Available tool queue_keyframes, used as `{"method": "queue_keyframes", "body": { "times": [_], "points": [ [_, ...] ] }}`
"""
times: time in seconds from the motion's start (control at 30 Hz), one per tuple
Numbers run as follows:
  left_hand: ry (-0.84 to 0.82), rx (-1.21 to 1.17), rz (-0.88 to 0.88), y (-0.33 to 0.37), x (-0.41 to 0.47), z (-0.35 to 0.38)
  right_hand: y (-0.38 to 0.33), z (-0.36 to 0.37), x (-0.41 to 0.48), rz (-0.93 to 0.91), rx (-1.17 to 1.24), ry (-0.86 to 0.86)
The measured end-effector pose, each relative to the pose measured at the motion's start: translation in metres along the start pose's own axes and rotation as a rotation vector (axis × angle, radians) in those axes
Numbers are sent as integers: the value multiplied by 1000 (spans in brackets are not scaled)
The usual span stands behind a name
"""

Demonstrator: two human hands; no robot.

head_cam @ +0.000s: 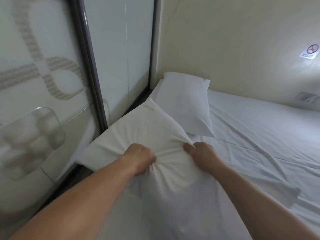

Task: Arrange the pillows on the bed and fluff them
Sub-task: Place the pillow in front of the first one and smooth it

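A white pillow (138, 129) lies at the left edge of the bed (259, 135), slightly overhanging it. My left hand (141, 158) is clenched in its cover near the front edge, bunching the cloth into folds. My right hand (202, 155) pinches the same pillow's right corner between thumb and fingers. A second white pillow (187, 104) rests flat in the far corner against the wall, just beyond the first and touching none of my hands.
A frosted glass partition with a dark frame (90, 66) runs along the bed's left side. A clear plastic shelf (32, 135) is fixed to it. A cream wall (242, 40) with a no-smoking sticker (310, 51) backs the bed. The white sheet is wrinkled.
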State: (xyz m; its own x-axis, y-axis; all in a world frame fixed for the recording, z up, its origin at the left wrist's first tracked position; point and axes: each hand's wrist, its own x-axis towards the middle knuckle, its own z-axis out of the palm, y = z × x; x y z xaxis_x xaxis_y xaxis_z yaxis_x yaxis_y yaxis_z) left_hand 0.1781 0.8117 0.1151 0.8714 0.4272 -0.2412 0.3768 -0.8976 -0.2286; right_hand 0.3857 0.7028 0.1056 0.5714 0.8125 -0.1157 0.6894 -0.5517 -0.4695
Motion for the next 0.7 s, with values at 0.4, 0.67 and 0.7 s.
{"method": "queue_keyframes", "body": {
  "times": [0.4,0.67,0.7],
  "points": [
    [-180,-797,-590,21,-3,54,51,32,-75,385,13,-148],
    [-160,-1080,-841,58,18,88,58,62,-60,442,129,-80],
    [-163,-1117,-915,59,16,93,61,66,-59,484,148,-93]
  ]
}}
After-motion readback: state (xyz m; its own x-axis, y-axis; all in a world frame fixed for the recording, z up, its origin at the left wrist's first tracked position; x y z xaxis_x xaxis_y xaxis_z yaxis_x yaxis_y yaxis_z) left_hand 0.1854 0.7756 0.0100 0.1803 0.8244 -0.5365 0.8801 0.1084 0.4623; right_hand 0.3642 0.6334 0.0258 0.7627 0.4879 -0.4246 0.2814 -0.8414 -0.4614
